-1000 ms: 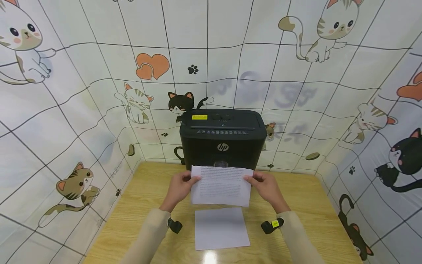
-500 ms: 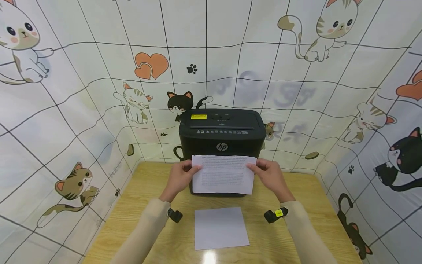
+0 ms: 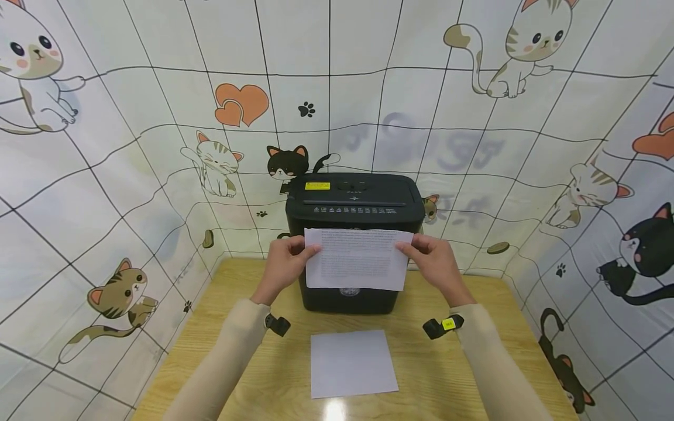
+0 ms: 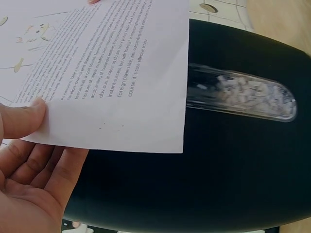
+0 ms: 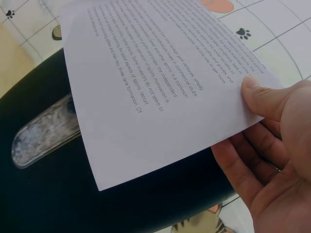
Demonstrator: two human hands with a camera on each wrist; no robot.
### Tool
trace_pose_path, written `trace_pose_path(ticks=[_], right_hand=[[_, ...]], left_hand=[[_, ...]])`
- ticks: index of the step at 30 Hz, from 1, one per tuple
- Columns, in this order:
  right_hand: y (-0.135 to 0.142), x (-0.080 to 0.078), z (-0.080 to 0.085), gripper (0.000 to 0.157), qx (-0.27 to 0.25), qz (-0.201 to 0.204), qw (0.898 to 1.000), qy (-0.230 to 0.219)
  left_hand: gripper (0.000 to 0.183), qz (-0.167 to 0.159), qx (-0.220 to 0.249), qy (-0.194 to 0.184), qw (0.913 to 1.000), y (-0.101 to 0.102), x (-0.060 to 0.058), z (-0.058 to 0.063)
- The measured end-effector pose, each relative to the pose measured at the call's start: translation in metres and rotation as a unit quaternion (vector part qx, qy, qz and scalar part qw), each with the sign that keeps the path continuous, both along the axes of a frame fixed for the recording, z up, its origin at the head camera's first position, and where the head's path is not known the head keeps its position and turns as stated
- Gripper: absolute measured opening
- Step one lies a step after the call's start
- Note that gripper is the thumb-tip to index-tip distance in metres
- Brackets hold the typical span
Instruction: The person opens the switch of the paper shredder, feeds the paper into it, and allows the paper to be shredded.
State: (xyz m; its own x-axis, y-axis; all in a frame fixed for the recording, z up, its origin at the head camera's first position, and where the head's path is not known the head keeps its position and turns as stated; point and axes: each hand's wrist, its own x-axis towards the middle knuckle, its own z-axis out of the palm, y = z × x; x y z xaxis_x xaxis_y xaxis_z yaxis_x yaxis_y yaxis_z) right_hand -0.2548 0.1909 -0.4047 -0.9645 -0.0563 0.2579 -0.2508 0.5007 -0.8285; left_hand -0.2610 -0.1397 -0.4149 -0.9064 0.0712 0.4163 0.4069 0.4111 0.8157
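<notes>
A printed sheet of paper (image 3: pixel 358 260) is held up in front of the black HP paper shredder (image 3: pixel 358 199). My left hand (image 3: pixel 284 260) pinches its left edge, thumb on the printed face and fingers behind. On the opposite edge my right hand (image 3: pixel 434 260) pinches it the same way. The sheet hides the shredder's logo and part of its front. In the left wrist view, the shredder's clear window (image 4: pixel 243 92) shows white paper shreds inside. The right wrist view shows the paper (image 5: pixel 146 97) tilted, its lower edge hanging free.
Another sheet of paper (image 3: pixel 354 365) lies on the wooden table (image 3: pixel 237 362), nearer to me than the shredder. Behind the shredder stands a white wall covering (image 3: pixel 358 99) with cat drawings, and it wraps round both sides.
Both hands have lifted the printed sheet up and away from me, from above the table to the shredder's upper front. The shredder and the sheet on the table stay put.
</notes>
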Motion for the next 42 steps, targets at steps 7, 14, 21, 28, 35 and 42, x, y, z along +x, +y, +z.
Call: trace_pose_path(ticks=[7,14,21,28,35,42], right_hand=[[-0.002,-0.003,0.021,0.036,0.009,-0.008,1.0,0.013],[-0.002,-0.008,0.041,0.038,-0.001,-0.014,0.999,0.03],[-0.003,-0.012,0.066,0.04,0.015,-0.024,0.998,0.051],[-0.004,-0.02,0.091,0.039,0.005,-0.017,0.997,0.072],[-0.004,-0.031,0.116,0.044,0.007,-0.028,0.997,0.065],[-0.007,-0.041,0.131,0.043,-0.021,-0.023,0.998,0.057]], left_hand=[[0.012,0.0,-0.003,0.009,1.0,-0.001,-0.006,0.022],[0.018,-0.002,-0.01,0.027,0.9996,-0.003,-0.012,0.047],[0.017,-0.006,-0.016,0.041,0.999,-0.003,-0.019,0.071],[0.018,-0.003,-0.019,0.065,0.9977,-0.003,-0.027,0.093],[0.015,0.009,-0.008,0.08,0.9967,-0.001,-0.041,0.112],[0.016,0.011,-0.004,0.089,0.9959,0.0,-0.055,0.131]])
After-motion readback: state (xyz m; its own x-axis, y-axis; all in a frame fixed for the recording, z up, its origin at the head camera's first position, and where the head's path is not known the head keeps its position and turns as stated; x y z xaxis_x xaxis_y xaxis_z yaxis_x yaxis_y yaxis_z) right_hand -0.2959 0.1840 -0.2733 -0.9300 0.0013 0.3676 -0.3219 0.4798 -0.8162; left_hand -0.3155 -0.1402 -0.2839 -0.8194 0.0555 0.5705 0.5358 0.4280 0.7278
